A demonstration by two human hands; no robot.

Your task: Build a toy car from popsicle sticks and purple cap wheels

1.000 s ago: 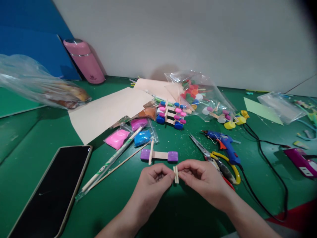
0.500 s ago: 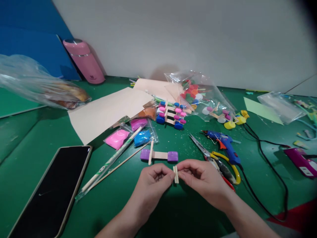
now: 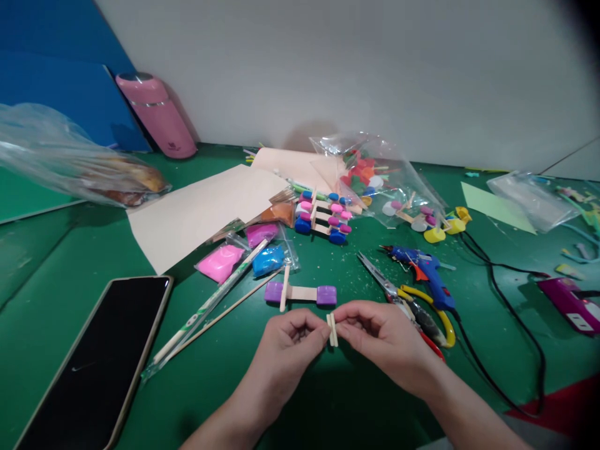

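Two short pale wooden sticks (image 3: 332, 330) stand side by side between my fingertips. My left hand (image 3: 293, 347) pinches them from the left, and my right hand (image 3: 382, 340) pinches from the right. Just beyond my left hand lies a small piece with purple blocks (image 3: 327, 295) at both ends of a flat wooden stick (image 3: 302, 293), with another stick across it. To the right of my right hand are pliers with yellow handles (image 3: 412, 300) and a blue glue gun (image 3: 429, 272).
A phone (image 3: 98, 369) lies at the left, beside a wrapped chopstick pack (image 3: 210, 306) and clay packets (image 3: 220, 262). Farther back are paper sheets (image 3: 197, 212), several small blue-and-pink pieces (image 3: 323, 219), a clear bag (image 3: 375, 175) and a pink flask (image 3: 157, 115). A black cord (image 3: 515, 312) runs at the right.
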